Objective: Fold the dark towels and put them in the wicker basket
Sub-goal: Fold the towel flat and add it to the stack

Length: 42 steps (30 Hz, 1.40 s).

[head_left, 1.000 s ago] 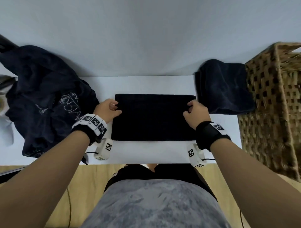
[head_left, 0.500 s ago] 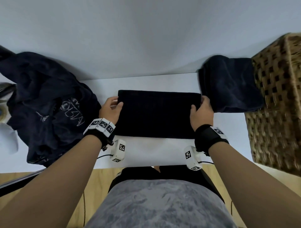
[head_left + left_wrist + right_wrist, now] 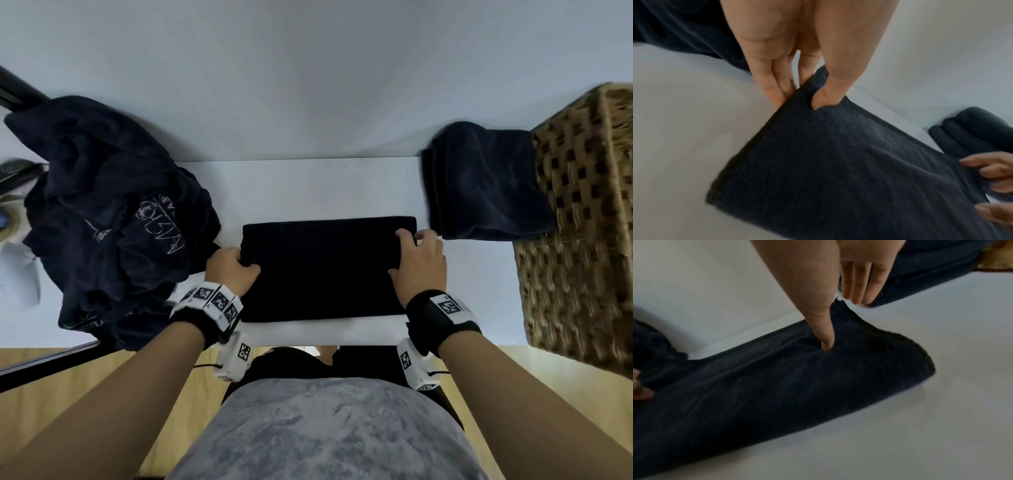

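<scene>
The black towel point(image 3: 325, 270) lies folded in a flat rectangle on the white bench point(image 3: 308, 181), stretched between the two hands. The left hand point(image 3: 231, 270) pinches the towel's left edge — thumb on top, fingers point(image 3: 772, 84) tucked under the hem, clamped on the cloth. The right hand point(image 3: 419, 263) holds the opposite end: its thumb presses a dent into the top while the other fingers point(image 3: 857, 280) hang fairly straight just past the edge; whether they grip underneath, I cannot tell. Just beyond the right fingers sits a stack of folded dark towels point(image 3: 483, 181), touching the wicker basket point(image 3: 582, 219) further out on that side. Beside the left fingers, on the outer side, lies a crumpled dark garment point(image 3: 102, 212) with white print.
</scene>
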Each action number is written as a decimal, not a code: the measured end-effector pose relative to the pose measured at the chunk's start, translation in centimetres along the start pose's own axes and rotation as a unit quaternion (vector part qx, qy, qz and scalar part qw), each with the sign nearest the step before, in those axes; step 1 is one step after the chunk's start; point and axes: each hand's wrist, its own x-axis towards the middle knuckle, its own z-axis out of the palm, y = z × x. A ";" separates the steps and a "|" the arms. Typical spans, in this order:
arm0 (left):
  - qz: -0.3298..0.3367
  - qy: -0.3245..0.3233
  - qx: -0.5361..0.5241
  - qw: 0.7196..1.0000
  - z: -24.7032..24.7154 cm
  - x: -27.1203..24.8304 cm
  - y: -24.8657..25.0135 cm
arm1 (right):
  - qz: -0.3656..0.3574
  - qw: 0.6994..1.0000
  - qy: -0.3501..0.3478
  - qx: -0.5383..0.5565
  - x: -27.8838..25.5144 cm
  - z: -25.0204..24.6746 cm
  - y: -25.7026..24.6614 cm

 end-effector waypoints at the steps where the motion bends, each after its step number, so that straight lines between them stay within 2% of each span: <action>1: 0.018 0.022 -0.008 1.000 0.1 -0.4 -0.2 | -0.026 1.000 -0.011 0.000 -0.2 0.0 -0.1; 3: 0.055 0.044 -0.042 0.997 0.2 -0.9 -0.1 | -0.056 0.996 -0.073 0.019 -0.1 0.0 -0.2; 5: 0.066 0.025 -0.093 0.993 0.4 -0.8 0.1 | -0.049 0.990 -0.123 0.039 0.5 -0.2 0.0; 7: 0.019 0.009 -0.191 0.981 0.3 -0.3 0.3 | -0.035 0.987 -0.146 0.054 1.4 -0.4 0.3; 10: -0.031 0.043 -0.299 0.953 0.3 0.7 0.4 | -0.030 0.984 -0.159 0.072 2.1 -0.4 0.6; 13: -0.041 0.064 -0.240 0.968 0.7 1.0 0.5 | -0.024 0.984 -0.156 0.077 2.4 0.0 0.9; 20: -0.073 0.018 -0.023 0.997 0.7 1.3 1.0 | -0.021 0.985 -0.147 0.089 2.4 -0.2 0.8; 23: -0.127 0.006 -0.043 0.991 0.9 0.9 1.4 | -0.017 0.983 -0.170 0.069 1.9 -0.2 1.0; 27: -0.163 -0.103 -0.098 0.976 0.5 0.9 1.1 | -0.021 0.978 -0.202 0.048 1.6 -0.4 0.8; 29: -0.168 -0.131 -0.123 0.969 -0.1 0.6 1.0 | -0.026 0.974 -0.220 0.056 1.7 -0.6 0.6; 34: -0.067 -0.099 -0.076 0.990 -2.0 -1.8 2.8 | -0.047 0.950 -0.281 0.126 1.3 -0.9 -0.7; 37: -0.008 -0.086 -0.102 0.991 -2.4 -4.5 5.2 | -0.078 0.937 -0.310 0.143 0.5 -0.7 -2.4; 39: 0.030 -0.094 -0.119 0.988 -1.5 -6.1 7.2 | -0.068 0.919 -0.326 0.212 -0.1 -0.8 -3.9; 40: 0.050 -0.098 -0.120 0.987 -0.8 -6.7 8.2 | -0.033 0.897 -0.338 0.283 -0.6 -0.9 -4.7; 42: 0.085 -0.104 -0.109 0.985 0.9 -7.8 9.8 | 0.071 0.818 -0.365 0.438 -1.3 -1.3 -5.8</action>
